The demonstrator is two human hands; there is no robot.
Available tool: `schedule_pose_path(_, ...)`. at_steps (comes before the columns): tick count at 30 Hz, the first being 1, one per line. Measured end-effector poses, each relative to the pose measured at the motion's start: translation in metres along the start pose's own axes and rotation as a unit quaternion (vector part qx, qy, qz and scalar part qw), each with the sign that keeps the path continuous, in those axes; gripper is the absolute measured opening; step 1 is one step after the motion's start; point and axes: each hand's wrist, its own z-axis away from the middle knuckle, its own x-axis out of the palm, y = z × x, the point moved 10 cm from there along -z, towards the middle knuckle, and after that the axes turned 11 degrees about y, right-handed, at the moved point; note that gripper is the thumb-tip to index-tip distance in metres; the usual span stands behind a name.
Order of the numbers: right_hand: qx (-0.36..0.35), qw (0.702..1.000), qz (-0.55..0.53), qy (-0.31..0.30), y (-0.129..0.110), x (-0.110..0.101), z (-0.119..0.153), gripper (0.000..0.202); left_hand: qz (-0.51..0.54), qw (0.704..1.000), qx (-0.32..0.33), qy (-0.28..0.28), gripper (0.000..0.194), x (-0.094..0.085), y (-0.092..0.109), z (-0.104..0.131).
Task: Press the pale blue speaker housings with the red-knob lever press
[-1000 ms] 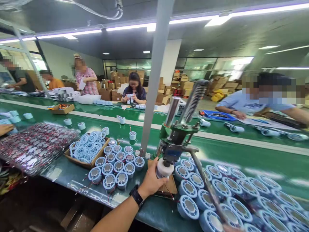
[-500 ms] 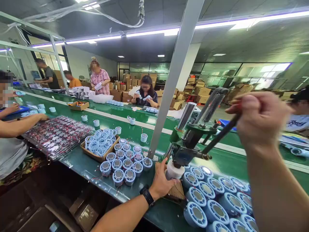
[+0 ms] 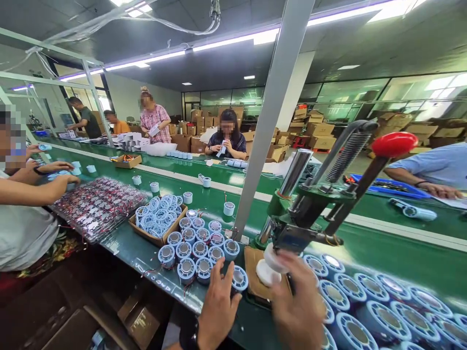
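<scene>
A long green workbench [image 3: 383,245] runs through the assembly hall, where round blue housings [image 3: 368,301] lie in rows within arm's reach of a green hand press [image 3: 310,214], its red-knobbed lever [image 3: 394,143] raised and free. Beneath the ram, on a brown pad [image 3: 255,277], sits a white part [image 3: 268,272]; the worker's right hand [image 3: 301,304] closes its fingers on another white piece just above it. The left hand [image 3: 219,304], fingers slightly apart, rests on a blue housing [image 3: 239,279] at the group's edge. No lettering is legible anywhere.
</scene>
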Motion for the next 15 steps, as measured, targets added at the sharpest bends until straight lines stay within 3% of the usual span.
schedule_pose_path(3, -0.018, 0.992, -0.039, -0.120, 0.002, 0.045, 0.098, 0.030, -0.094, 0.991, 0.091, 0.036, 0.057, -0.024, -0.003, 0.003)
schedule_pose_path(5, -0.035, 0.986, -0.035, -0.160, 0.006, 0.063, 0.136, 0.028, -0.162, 0.977, 0.129, 0.041, 0.057, -0.036, -0.014, 0.007)
schedule_pose_path(7, -0.031, 0.985, -0.017, -0.169, 0.012, 0.070, 0.152, 0.028, -0.199, 0.969, 0.143, 0.028, 0.063, -0.038, -0.028, 0.015)
schedule_pose_path(12, -0.002, 0.972, -0.054, -0.229, 0.022, 0.077, 0.168, 0.040, -0.143, 0.976, 0.155, -0.046, 0.077, -0.006, -0.039, 0.054)
schedule_pose_path(15, -0.033, 0.961, -0.068, -0.265, 0.021, 0.087, 0.184, 0.056, -0.104, 0.988, 0.113, 0.004, 0.076, -0.021, -0.029, 0.050)
